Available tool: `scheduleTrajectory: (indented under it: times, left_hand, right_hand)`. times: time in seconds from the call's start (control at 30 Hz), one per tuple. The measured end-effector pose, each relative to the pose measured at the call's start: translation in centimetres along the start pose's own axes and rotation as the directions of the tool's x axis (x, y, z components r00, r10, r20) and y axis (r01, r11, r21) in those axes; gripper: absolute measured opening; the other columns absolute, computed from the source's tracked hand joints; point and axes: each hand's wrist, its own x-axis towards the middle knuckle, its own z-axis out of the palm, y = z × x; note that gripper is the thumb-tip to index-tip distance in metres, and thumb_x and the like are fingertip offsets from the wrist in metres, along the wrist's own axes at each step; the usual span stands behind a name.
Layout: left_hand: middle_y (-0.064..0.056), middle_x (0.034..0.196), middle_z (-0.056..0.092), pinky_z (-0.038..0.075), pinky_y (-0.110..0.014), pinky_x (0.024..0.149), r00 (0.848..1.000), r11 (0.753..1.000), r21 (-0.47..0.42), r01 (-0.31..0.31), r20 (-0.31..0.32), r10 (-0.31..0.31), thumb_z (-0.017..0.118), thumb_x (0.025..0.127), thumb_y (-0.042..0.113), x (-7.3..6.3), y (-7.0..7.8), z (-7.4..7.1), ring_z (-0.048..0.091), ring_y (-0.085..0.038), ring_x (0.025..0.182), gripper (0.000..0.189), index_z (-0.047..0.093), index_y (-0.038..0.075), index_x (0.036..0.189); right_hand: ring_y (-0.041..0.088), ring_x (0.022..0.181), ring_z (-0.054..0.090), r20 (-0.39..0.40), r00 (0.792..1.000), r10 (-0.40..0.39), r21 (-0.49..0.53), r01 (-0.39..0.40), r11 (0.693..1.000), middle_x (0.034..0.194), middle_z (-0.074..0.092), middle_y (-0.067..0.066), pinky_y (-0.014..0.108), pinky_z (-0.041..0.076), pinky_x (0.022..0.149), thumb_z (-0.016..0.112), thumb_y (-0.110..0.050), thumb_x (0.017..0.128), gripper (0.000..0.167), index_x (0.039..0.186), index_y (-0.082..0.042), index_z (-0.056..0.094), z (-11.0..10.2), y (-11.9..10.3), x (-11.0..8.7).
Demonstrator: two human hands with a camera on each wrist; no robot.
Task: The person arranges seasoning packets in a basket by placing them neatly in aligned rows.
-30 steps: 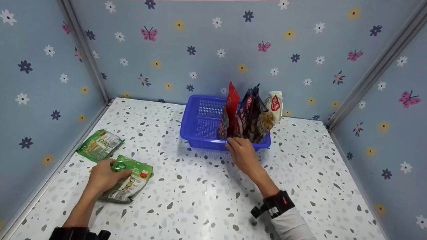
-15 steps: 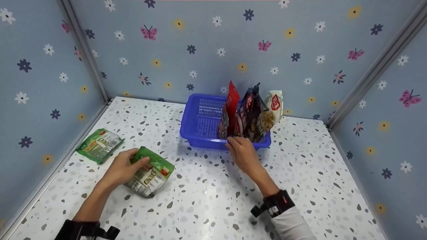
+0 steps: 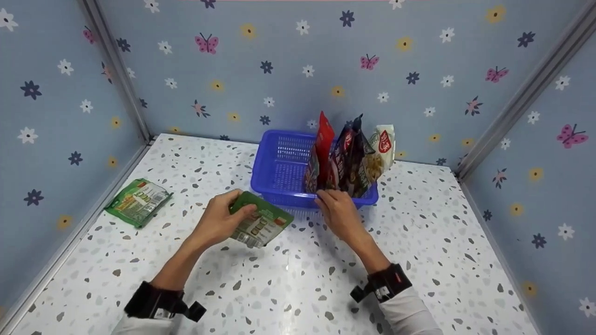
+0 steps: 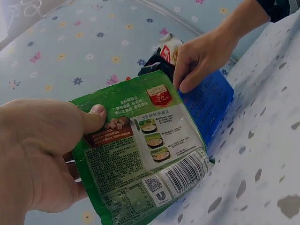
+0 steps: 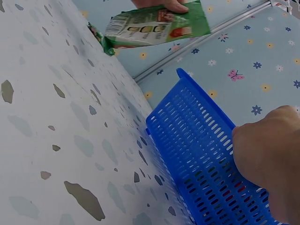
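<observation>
My left hand pinches a green food packet along one edge, thumb on its printed back. In the left wrist view the packet shows cooking pictures and a barcode, and it is lifted off the table. The blue plastic basket stands near the back wall. My right hand grips the front rim of the basket, with fingers over the edge. Upright in the basket's right part are a red packet, dark packets and a white packet. The basket's left part shows its bare bottom.
Another green packet lies flat on the speckled white table at the left, by the side wall. Patterned blue walls enclose the table at the back and both sides.
My left hand has carried the green packet from the table's left side rightward and upward, close to the basket's front left. My right hand and the basket have stayed in place.
</observation>
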Motion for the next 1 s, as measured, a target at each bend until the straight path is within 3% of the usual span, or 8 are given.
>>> scheduleTrajectory:
  times: [0.2,0.3,0.43,0.6,0.77,1.0]
  left_hand:
    - [-0.015,0.111,0.082,0.064,-0.031,0.084,0.996,0.993,-0.082,-0.086,0.004,0.087,0.075,0.109,0.02,2.1,2.2,3.0,0.079,-0.02,0.097,0.018,0.073,0.004,0.119]
    - [-0.015,0.109,0.081,0.063,-0.032,0.082,0.993,0.985,-0.126,-0.12,0.001,0.121,0.075,0.109,0.019,2.9,3.1,4.2,0.077,-0.02,0.095,0.017,0.073,0.004,0.117]
    - [-0.017,0.106,0.079,0.063,-0.031,0.08,0.987,0.969,-0.191,-0.155,0.002,0.158,0.076,0.109,0.019,3.5,4.0,5.4,0.075,-0.02,0.092,0.019,0.073,0.003,0.117]
    - [-0.015,0.103,0.078,0.062,-0.029,0.076,0.985,0.954,-0.247,-0.169,-0.015,0.171,0.078,0.108,0.019,3.8,4.6,6.2,0.075,-0.019,0.089,0.018,0.074,0.003,0.116]
    - [-0.014,0.101,0.076,0.061,-0.029,0.074,0.985,0.95,-0.261,-0.169,-0.018,0.17,0.078,0.108,0.019,3.9,4.7,6.7,0.073,-0.02,0.087,0.018,0.074,0.004,0.115]
    - [-0.015,0.102,0.077,0.062,-0.03,0.075,0.984,0.949,-0.264,-0.172,-0.009,0.176,0.077,0.108,0.02,4.0,4.6,7.0,0.074,-0.02,0.088,0.019,0.074,0.002,0.116]
  right_hand:
    - [0.035,0.105,0.08,-0.001,1.0,0.005,-0.008,-0.005,1.0,0.115,0.083,0.015,0.048,0.065,0.096,0.073,-0.014,0.111,0.025,0.13,0.0,0.08,0.0,0.1,0.0]
    - [0.037,0.108,0.079,0.004,1.0,0.005,-0.015,-0.005,1.0,0.118,0.082,0.017,0.051,0.064,0.097,0.075,0.001,0.104,0.028,0.131,0.001,0.08,0.1,0.1,-0.1]
    - [0.037,0.108,0.079,0.009,1.0,-0.007,0.004,0.007,1.0,0.12,0.081,0.018,0.052,0.064,0.095,0.082,0.005,0.095,0.037,0.132,-0.001,0.079,0.2,0.1,-0.2]
    - [0.036,0.107,0.079,0.012,1.0,-0.02,0.027,0.02,0.999,0.12,0.081,0.017,0.053,0.064,0.092,0.083,-0.002,0.099,0.034,0.132,-0.004,0.078,0.2,0.0,-0.3]
    - [0.038,0.112,0.077,0.048,0.999,0.021,0.065,-0.024,0.998,0.125,0.08,0.018,0.056,0.063,0.098,0.081,-0.001,0.1,0.036,0.136,-0.003,0.076,-0.1,0.0,-0.3]
    - [0.039,0.119,0.075,0.108,0.994,-0.004,0.04,0.0,0.999,0.131,0.078,0.02,0.059,0.062,0.103,0.081,-0.005,0.1,0.041,0.14,-0.002,0.073,-0.8,0.3,-0.4]
